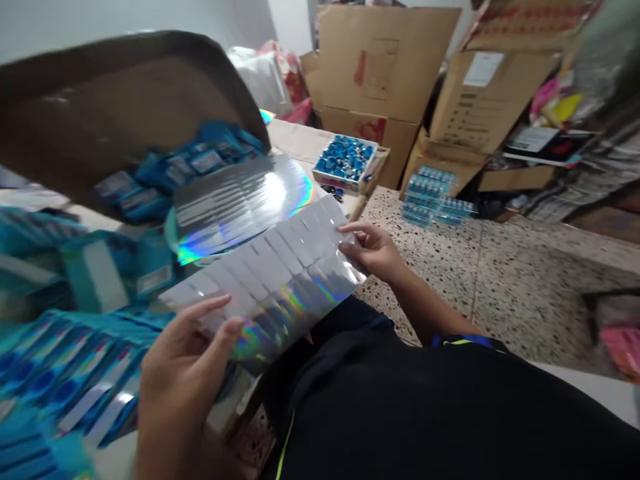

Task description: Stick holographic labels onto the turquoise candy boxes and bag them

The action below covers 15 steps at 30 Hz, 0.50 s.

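A shiny holographic sticker sheet (280, 260), with pale strips across its upper half, is stretched between my two hands above my lap. My left hand (187, 367) grips its left end, thumb on the near face and fingers along the top edge. The right end is pinched by the thumb and fingers of my right hand (373, 250). Just behind it lies a stack of similar silver sheets (240, 200), glinting with rainbow colours. Left of my left hand stand rows of blue packages (75, 373), partly blurred.
An open cardboard box (125, 100) holds several blue packets (195, 157). A white tray (345, 179) of small blue pieces sits at the table's far end. On the speckled floor (440, 280) rest clear blue packs (430, 193), near large cartons (385, 60).
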{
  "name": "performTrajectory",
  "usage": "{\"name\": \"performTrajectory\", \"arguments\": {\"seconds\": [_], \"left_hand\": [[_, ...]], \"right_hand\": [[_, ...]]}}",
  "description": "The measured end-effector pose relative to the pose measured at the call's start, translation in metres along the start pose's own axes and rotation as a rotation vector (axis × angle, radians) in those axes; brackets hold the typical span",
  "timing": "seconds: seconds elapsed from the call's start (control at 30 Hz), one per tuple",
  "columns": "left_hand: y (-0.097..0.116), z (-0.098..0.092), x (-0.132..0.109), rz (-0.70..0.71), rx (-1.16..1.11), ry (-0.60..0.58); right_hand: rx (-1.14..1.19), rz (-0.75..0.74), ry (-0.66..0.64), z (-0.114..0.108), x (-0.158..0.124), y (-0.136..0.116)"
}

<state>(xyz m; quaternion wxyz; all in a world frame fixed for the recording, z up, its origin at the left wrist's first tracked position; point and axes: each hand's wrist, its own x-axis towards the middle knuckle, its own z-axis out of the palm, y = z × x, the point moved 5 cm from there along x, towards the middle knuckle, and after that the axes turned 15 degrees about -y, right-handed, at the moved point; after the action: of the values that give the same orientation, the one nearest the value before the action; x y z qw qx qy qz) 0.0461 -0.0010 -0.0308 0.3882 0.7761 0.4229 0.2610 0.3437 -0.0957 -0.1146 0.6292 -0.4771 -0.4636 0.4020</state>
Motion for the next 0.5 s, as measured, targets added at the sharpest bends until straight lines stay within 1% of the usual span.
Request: {"name": "performTrajectory", "arguments": {"seconds": [0.03,0.07,0.13,0.2,0.27,0.33,0.43,0.5], "left_hand": [[-0.005,0.015,0.003,-0.04,-0.045,-0.106],[-0.01,0.028,0.005,-0.081,-0.085,-0.184],[-0.02,0.048,0.007,-0.156,-0.14,-0.26],[-0.028,0.061,0.007,-0.195,-0.203,-0.292],[-0.034,0.067,0.007,-0.197,-0.264,-0.28],[-0.038,0.069,0.006,-0.162,-0.284,-0.233],[-0.039,0.066,0.006,-0.061,-0.2,-0.123],[-0.041,0.064,0.006,-0.006,-0.13,-0.072]], "right_hand": [[-0.023,0.026,0.047,-0.009,-0.007,0.002],[-0.043,0.058,0.065,-0.016,-0.013,0.003],[-0.062,0.11,0.021,-0.025,-0.025,0.003],[-0.07,0.118,-0.061,-0.031,-0.035,-0.001],[-0.113,0.126,-0.101,-0.037,-0.042,-0.004],[-0.185,0.172,-0.089,-0.044,-0.047,-0.004],[-0.31,0.214,-0.034,-0.051,-0.049,-0.001],[-0.418,0.17,-0.004,-0.053,-0.047,-0.002]]}}
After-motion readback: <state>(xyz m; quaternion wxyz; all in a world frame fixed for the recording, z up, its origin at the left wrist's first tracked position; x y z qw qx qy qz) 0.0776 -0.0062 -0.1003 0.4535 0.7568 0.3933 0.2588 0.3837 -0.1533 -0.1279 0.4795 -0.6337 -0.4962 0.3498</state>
